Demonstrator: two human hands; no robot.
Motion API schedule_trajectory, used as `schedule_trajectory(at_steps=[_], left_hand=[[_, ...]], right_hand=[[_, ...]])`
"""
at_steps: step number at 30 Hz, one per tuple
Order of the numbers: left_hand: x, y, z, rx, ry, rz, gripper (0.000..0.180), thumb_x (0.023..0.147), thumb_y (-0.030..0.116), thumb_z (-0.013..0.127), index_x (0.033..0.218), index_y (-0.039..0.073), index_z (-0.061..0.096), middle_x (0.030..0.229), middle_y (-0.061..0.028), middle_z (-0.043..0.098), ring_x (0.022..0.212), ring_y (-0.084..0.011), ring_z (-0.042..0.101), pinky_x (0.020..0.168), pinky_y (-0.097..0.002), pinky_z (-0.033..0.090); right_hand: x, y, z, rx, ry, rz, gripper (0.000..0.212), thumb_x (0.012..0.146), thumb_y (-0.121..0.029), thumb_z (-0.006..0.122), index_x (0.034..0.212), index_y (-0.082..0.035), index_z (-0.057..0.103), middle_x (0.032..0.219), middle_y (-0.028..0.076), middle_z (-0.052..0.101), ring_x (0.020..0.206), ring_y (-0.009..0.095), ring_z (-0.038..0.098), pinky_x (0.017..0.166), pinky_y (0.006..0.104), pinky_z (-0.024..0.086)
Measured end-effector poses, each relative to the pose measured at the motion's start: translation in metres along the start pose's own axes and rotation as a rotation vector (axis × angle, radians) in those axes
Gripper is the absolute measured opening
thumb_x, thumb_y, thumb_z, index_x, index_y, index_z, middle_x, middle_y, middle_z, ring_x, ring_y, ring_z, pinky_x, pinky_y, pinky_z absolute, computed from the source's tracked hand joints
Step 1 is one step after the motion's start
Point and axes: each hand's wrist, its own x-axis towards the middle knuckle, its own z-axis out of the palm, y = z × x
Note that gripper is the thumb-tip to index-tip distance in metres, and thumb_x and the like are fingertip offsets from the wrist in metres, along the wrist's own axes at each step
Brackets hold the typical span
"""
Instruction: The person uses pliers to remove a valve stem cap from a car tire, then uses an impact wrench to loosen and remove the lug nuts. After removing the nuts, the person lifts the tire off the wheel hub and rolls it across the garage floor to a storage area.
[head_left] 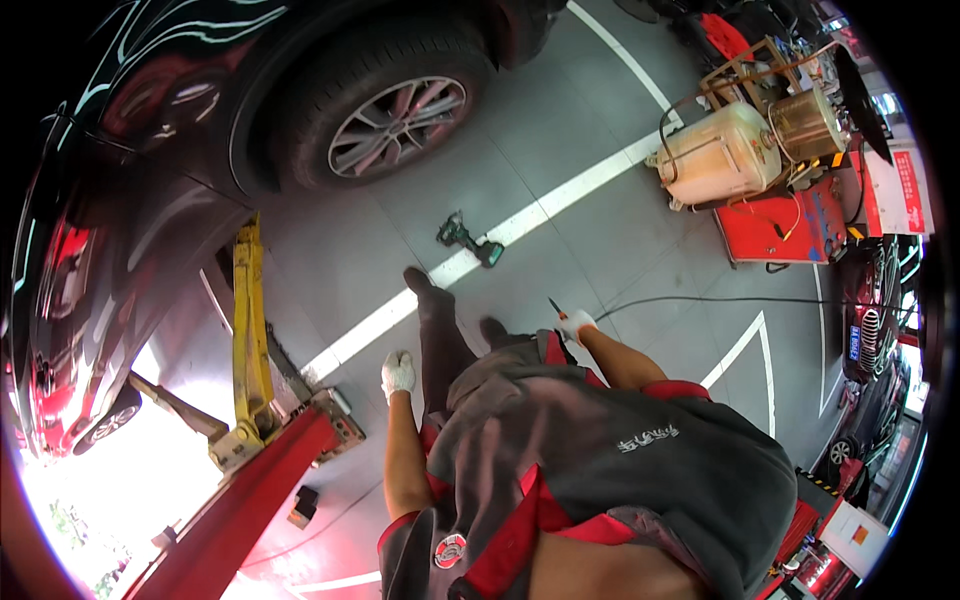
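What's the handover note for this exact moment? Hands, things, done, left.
Left hand: gloved, closed in a fist, nothing seen in it.
Right hand: gloved, fingers shut on a thin dark tool; a hose runs off to the right from near it.
Things: driver lies by the white line, apart from both hands. Car sits over the yellow lift arm.
Done: wheel is on the car; nothing more shows.
Left: driver not yet picked up.

Thin tool (555,306) in right hand (576,324) too small to identify.
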Motion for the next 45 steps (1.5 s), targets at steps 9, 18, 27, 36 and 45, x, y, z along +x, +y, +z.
schedule_trajectory(at_steps=[9, 18, 27, 36, 45], left_hand=[[0.092, -0.016, -0.079, -0.228, -0.105, -0.207, 0.029, 0.086, 0.026, 0.057, 0.098, 0.0, 0.064, 0.061, -0.0061, 0.055, 0.046, -0.0161, 0.054, 0.042, -0.0302, 0.044], [0.151, 0.139, -0.137, -0.036, -0.104, -0.109, 0.043, 0.077, 0.035, 0.064, 0.105, 0.003, 0.069, 0.067, -0.0103, 0.065, 0.055, -0.0186, 0.062, 0.059, -0.0345, 0.05], [0.211, 0.254, -0.164, -0.136, 0.079, 0.248, 0.034, 0.085, 0.014, 0.058, 0.117, 0.003, 0.06, 0.099, -0.0146, 0.068, 0.091, -0.0229, 0.066, 0.085, -0.0314, 0.049], [0.26, 0.408, -0.193, 0.261, 0.258, 0.663, 0.043, 0.086, 0.011, 0.056, 0.128, 0.006, 0.054, 0.127, -0.0158, 0.056, 0.118, -0.0299, 0.054, 0.099, -0.0375, 0.042], [0.333, 0.477, -0.167, 0.382, 0.682, 1.055, 0.031, 0.091, 0.023, 0.057, 0.105, -0.003, 0.065, 0.106, -0.022, 0.063, 0.101, -0.038, 0.057, 0.089, -0.0431, 0.045]], right_hand=[[-0.089, -0.13, -0.073, -0.06, -0.126, 0.092, 0.028, 0.083, -0.032, 0.068, 0.09, -0.004, 0.067, 0.062, 0.009, 0.055, 0.058, 0.018, 0.053, 0.052, 0.0395, 0.042], [-0.073, -0.239, -0.102, -0.193, 0.047, -0.25, 0.049, 0.072, -0.046, 0.061, 0.079, 0.002, 0.068, 0.072, 0.023, 0.063, 0.069, 0.037, 0.063, 0.066, 0.0421, 0.048], [-0.064, -0.359, -0.128, 0.029, 0.039, -0.398, 0.038, 0.076, -0.041, 0.066, 0.07, -0.004, 0.065, 0.061, 0.01, 0.06, 0.057, 0.021, 0.058, 0.057, 0.0349, 0.045], [-0.026, -0.454, -0.165, 0.386, -0.257, -0.461, 0.035, 0.076, -0.036, 0.069, 0.07, -0.001, 0.065, 0.058, 0.004, 0.057, 0.051, 0.01, 0.051, 0.047, 0.028, 0.039], [0.075, -0.513, -0.185, 0.143, -0.246, -0.839, 0.045, 0.07, -0.044, 0.064, 0.058, 0.0, 0.06, 0.053, 0.01, 0.056, 0.052, 0.023, 0.057, 0.053, 0.0385, 0.043]])
